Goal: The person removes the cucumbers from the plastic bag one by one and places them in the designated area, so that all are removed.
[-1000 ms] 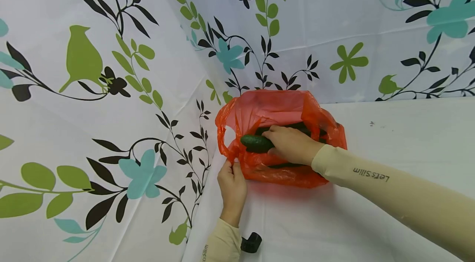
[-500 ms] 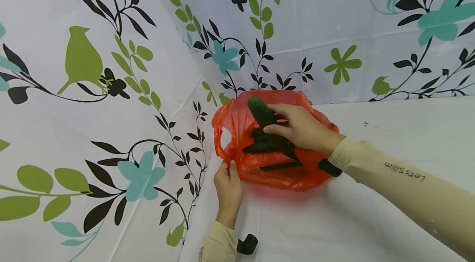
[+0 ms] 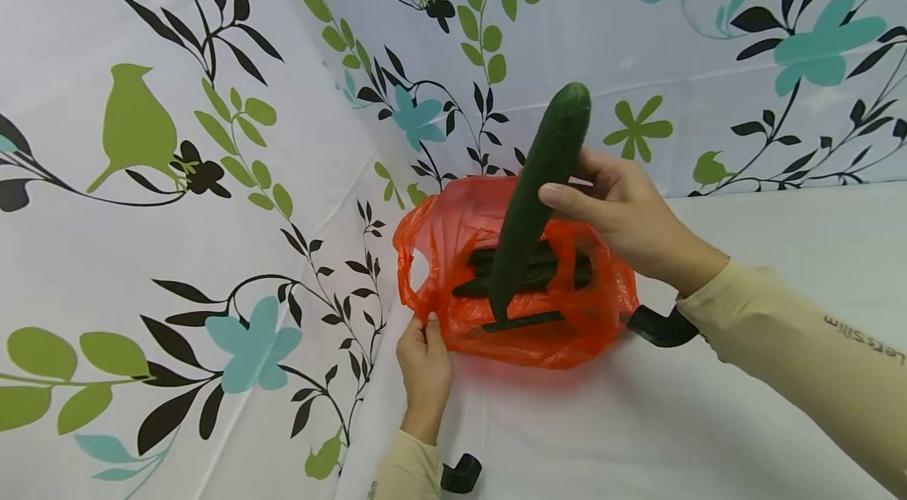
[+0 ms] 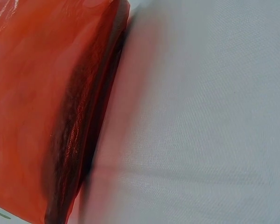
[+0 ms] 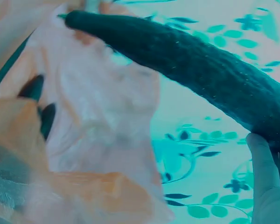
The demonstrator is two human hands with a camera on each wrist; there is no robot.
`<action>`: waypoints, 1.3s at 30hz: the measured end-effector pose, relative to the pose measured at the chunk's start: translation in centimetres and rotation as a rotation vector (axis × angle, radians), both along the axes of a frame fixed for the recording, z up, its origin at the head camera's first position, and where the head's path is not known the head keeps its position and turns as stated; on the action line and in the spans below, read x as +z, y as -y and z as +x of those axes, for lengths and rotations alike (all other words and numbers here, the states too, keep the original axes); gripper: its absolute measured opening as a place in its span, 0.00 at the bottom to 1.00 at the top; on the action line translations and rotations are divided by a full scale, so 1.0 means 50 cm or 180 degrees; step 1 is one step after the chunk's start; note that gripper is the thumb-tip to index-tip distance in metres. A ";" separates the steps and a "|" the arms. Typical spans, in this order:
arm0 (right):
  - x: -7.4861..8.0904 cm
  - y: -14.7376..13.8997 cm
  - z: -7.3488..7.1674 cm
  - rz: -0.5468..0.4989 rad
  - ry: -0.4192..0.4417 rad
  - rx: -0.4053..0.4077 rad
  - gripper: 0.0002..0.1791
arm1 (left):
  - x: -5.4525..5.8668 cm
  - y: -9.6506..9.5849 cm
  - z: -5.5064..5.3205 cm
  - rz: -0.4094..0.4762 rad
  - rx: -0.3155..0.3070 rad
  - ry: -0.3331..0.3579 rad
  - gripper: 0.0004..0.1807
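My right hand point(image 3: 631, 212) pinches a long dark green cucumber point(image 3: 538, 185) between thumb and fingers near its upper end. The cucumber tilts over the mouth of a thin red plastic bag point(image 3: 482, 209), its lower tip in front of the opening. Several more cucumbers point(image 3: 538, 279) lie inside the bag, partly covered by its folds. At the bag's near left corner, my left hand point(image 3: 425, 366) pinches the edge by the handle loop. In the right wrist view, the held cucumber point(image 5: 191, 60) stretches across the top, with a finger point(image 5: 263, 168) against it.
The bag rests on a white-covered table point(image 3: 567, 421). Behind and to the left hang white cloths point(image 3: 283, 90) printed with leaves, flowers and birds. Black camera mounts point(image 3: 662, 327) are worn at both wrists.
My right hand has drawn one cucumber up out of the red bag and raised it to the right, above the opening. My left hand keeps hold of the bag's edge.
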State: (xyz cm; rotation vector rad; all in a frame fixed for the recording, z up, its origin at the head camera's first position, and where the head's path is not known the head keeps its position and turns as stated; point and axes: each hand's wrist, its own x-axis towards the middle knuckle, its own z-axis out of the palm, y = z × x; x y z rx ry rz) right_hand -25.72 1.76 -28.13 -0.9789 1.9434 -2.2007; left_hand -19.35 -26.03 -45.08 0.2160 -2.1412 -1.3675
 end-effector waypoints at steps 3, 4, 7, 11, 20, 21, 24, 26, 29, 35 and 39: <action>0.014 -0.031 0.019 -0.0447 0.0152 0.0126 0.20 | -0.001 -0.003 0.004 0.0021 -0.0019 0.0043 0.12; 0.018 -0.042 0.024 -0.0593 0.0193 0.0175 0.20 | -0.002 -0.003 0.005 0.0023 -0.0023 0.0057 0.12; 0.030 -0.080 0.033 -0.1007 0.0293 0.0372 0.21 | -0.004 -0.002 0.007 0.0009 -0.0015 0.0081 0.11; 0.040 -0.150 0.037 -0.1381 0.0381 0.0560 0.22 | -0.004 0.003 0.010 -0.0015 -0.0012 0.0061 0.11; 0.023 -0.361 0.027 -0.1660 0.0169 -0.0067 0.25 | 0.009 0.013 0.009 -0.0057 -0.0020 0.0002 0.12; 0.017 -0.383 0.023 -0.1662 0.0103 -0.0107 0.25 | 0.010 0.014 0.009 -0.0059 -0.0013 0.0003 0.12; 0.003 -0.439 0.015 -0.1573 -0.0057 -0.0269 0.26 | 0.011 0.015 0.009 -0.0066 -0.0003 -0.0028 0.12; -0.002 -0.464 0.014 -0.1459 -0.0129 -0.0452 0.27 | 0.012 0.015 0.009 -0.0071 0.0006 -0.0047 0.12; -0.002 -0.489 0.017 -0.1061 -0.0269 -0.0824 0.27 | 0.010 0.015 0.007 -0.0071 0.0015 -0.0062 0.12; 0.005 -0.497 0.041 0.0755 -0.0778 -0.1962 0.29 | 0.006 0.010 0.004 -0.0095 0.0059 -0.0033 0.11; -0.004 -0.487 0.056 0.2455 -0.1285 -0.2482 0.29 | 0.005 0.005 0.007 -0.0094 0.0031 -0.0001 0.12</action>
